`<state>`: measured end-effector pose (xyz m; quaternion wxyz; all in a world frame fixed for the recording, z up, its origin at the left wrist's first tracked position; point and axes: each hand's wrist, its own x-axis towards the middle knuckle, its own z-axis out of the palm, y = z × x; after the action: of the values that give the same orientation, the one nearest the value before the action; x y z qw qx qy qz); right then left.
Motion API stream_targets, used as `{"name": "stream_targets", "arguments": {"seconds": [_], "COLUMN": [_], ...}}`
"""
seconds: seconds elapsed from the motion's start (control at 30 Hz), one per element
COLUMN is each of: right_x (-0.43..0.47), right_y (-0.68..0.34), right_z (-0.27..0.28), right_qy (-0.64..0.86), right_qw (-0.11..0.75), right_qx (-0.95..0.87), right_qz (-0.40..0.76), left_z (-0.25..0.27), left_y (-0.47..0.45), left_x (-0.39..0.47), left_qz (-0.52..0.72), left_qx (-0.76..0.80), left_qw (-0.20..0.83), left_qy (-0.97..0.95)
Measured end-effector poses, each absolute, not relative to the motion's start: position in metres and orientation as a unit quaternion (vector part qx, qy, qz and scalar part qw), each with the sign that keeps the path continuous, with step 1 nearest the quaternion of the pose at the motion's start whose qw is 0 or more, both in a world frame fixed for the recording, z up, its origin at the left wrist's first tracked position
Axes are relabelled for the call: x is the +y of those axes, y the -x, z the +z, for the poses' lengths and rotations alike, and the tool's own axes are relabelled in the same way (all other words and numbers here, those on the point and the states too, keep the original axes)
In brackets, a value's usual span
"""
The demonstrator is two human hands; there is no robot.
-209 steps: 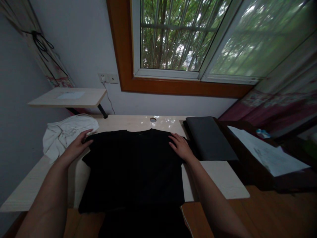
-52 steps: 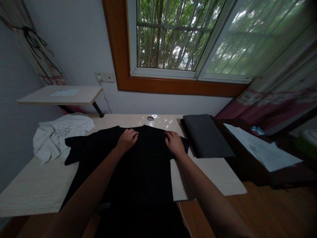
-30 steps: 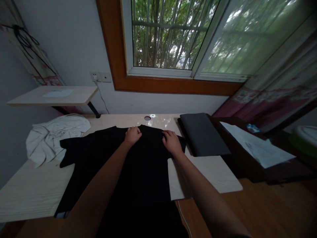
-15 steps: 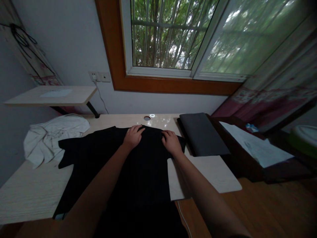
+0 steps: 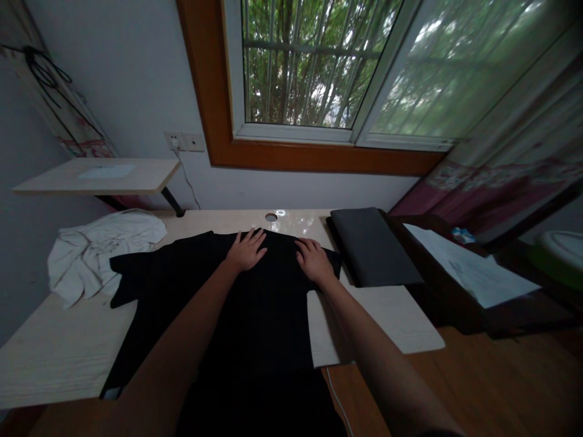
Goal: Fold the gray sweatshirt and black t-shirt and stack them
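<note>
black shirt (image 5: 268, 309): matt cloth | desk (image 5: 64, 349): wood-grained, slightly glossy | white bundle (image 5: 98, 252): cloth | grey case (image 5: 376, 246): matt, possibly plastic

head view | from wearer's head | forward and down | desk (image 5: 68, 346) near, window (image 5: 300, 67) beyond

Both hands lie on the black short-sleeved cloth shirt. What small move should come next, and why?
Probably the right hand should pinch the black shirt beneath it and fold that side inward: the left hand lies spread near the collar, placed to steady the shirt, and the sleeve beside the right hand juts outward.
</note>
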<state>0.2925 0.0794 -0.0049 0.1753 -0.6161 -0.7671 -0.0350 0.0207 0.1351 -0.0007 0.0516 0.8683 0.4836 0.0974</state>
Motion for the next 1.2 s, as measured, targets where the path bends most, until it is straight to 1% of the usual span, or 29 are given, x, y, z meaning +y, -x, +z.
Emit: {"name": "stream_targets", "arguments": {"seconds": [0.23, 0.4, 0.63, 0.87, 0.97, 1.2], "right_x": [0.081, 0.081, 0.082, 0.082, 0.083, 0.089], "right_y": [-0.294, -0.294, -0.294, -0.293, -0.294, -0.301], "right_z": [-0.006, -0.006, -0.008, -0.007, -0.008, -0.009], "right_qy": [0.614, 0.614, 0.615, 0.616, 0.611, 0.578], "right_qw": [0.160, 0.164, 0.164, 0.163, 0.162, 0.142], "right_qx": [-0.772, -0.771, -0.771, -0.770, -0.774, -0.804], "right_qz": [-0.029, -0.028, -0.033, -0.032, -0.030, -0.010], "left_z": [0.000, 0.000, 0.006, -0.002, -0.009, -0.015], "left_y": [-0.013, 0.011, 0.061, 0.105, 0.118, 0.130], "left_x": [0.141, 0.141, 0.124, 0.087, 0.076, 0.087], "left_qz": [0.092, 0.087, 0.127, 0.159, 0.146, 0.103], "left_qx": [0.473, 0.478, 0.490, 0.598, 0.642, 0.651], "left_qw": [0.054, 0.047, -0.023, -0.089, -0.080, -0.050], "left_qy": [-0.875, -0.873, -0.862, -0.780, -0.748, -0.751]}}
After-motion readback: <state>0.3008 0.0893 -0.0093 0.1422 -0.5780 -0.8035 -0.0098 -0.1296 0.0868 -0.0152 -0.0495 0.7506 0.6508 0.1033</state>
